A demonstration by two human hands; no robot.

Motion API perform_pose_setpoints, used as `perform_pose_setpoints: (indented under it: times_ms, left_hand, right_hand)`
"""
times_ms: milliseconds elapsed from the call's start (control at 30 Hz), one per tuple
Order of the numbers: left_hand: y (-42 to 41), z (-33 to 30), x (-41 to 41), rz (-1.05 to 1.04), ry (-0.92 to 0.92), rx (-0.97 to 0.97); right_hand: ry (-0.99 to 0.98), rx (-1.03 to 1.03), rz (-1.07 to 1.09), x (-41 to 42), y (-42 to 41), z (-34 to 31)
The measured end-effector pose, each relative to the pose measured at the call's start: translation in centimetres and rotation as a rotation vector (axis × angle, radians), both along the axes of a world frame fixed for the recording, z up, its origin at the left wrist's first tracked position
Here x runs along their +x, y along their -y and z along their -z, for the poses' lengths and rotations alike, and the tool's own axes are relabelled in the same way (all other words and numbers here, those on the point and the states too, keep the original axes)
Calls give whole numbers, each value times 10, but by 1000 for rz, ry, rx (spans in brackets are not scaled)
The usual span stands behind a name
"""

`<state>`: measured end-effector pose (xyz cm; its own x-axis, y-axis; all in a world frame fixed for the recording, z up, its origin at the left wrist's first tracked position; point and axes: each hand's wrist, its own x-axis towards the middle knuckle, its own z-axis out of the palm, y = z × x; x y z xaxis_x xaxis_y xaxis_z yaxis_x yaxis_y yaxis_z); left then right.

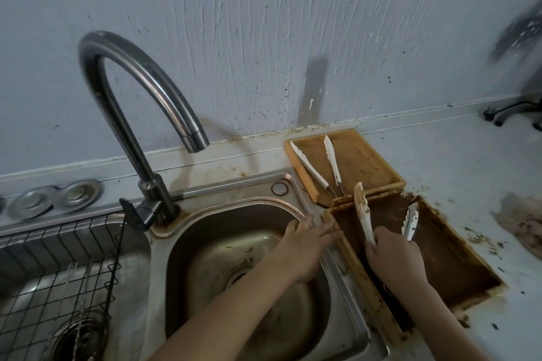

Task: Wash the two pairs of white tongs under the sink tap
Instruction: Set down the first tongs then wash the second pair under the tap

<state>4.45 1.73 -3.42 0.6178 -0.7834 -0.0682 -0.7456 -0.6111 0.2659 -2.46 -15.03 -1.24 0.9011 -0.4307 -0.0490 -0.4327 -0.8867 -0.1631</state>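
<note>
My right hand (394, 261) grips a pair of white tongs (363, 214) by the hinge end, over a dark, dirty wooden tray (457, 269). The tongs' arms spread apart; one arm (410, 221) points up to the right, and both are smeared brown. A second pair of white tongs (331, 160) lies in a lighter wooden tray (366, 161) behind. My left hand (308, 240) reaches flat over the right rim of the steel sink (240, 205), fingers spread, holding nothing. The curved tap (132, 76) arches over the sink; no water runs.
A black wire rack (55, 272) sits in the left basin. Metal sink plugs (52, 198) lie on the ledge behind it. Brown crumbs and a stained rag (522, 223) spread over the white counter at the right. The wall stands close behind.
</note>
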Motion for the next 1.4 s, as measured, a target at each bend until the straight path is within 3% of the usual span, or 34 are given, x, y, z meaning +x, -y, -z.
perform_pose_setpoints:
  times_ms: [133, 433, 600, 733, 833, 1033, 1100, 1400]
  left_hand:
    - [-4, -15, 0, -21, 39, 31]
    - [-71, -67, 9, -289, 57, -295]
    - [-137, -66, 13, -545, 144, -465]
    - [-185, -54, 15, -745, 423, -659]
    - [-212, -48, 16, -929, 520, -782]
    - [-236, -34, 40, -1000, 106, -812]
    - [-237, -29, 45, -1041, 48, -841]
    - [-243, -13, 50, -1081, 139, -786]
  right_hand:
    - [168, 49, 20, 1, -7, -15]
    - [678, 474, -241, 22, -60, -65]
    - [508, 970, -222, 44, -111, -53]
    - [399, 1477, -113, 54, -144, -41]
    - [364, 1541, -123, 62, -160, -33]
    - [271, 1722, -70, 82, -182, -28]
    - [277, 1761, -49, 85, -185, -28]
    - [282, 1615, -109, 84, -192, -24]
